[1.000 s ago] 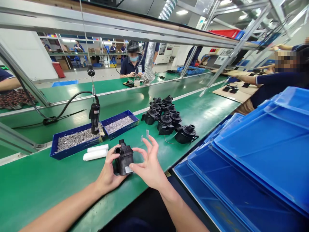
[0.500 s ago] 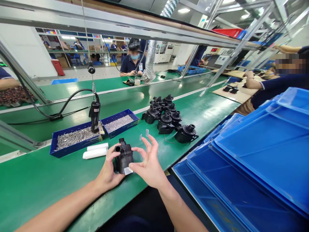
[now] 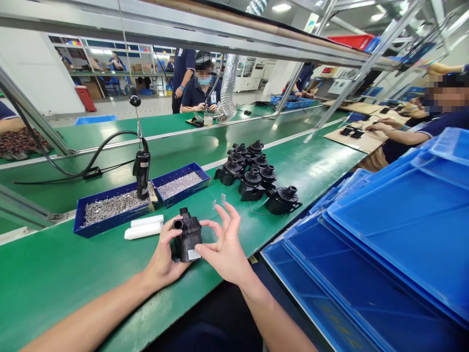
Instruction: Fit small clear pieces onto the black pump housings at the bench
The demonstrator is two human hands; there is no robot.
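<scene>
My left hand [image 3: 166,259] is wrapped around a black pump [image 3: 187,238], holding it upright at the front of the green workbench. A small white label [image 3: 194,254] lies against the pump's lower side. The thumb of my right hand [image 3: 223,247] presses on the label's right edge, and the index finger touches or nearly touches the pump's upper side. Two more small clear-white labels [image 3: 223,199] cling to the raised fingertips of that hand. Behind my right hand stand several similar black pumps [image 3: 251,178], with a thin bent metal hex key [image 3: 256,209] near them.
Two blue bins hold screws [image 3: 110,209] and smaller metal parts [image 3: 179,186]. An electric screwdriver [image 3: 141,171] hangs over the left bin. White rolls [image 3: 144,230] lie by my left hand. Blue trays [image 3: 384,234] are stacked at right. Co-workers sit across and at right.
The white label, which stuck out at a tilt from the pump's lower edge, now lies flatter against its side under my right thumb. My left hand keeps its hold.
</scene>
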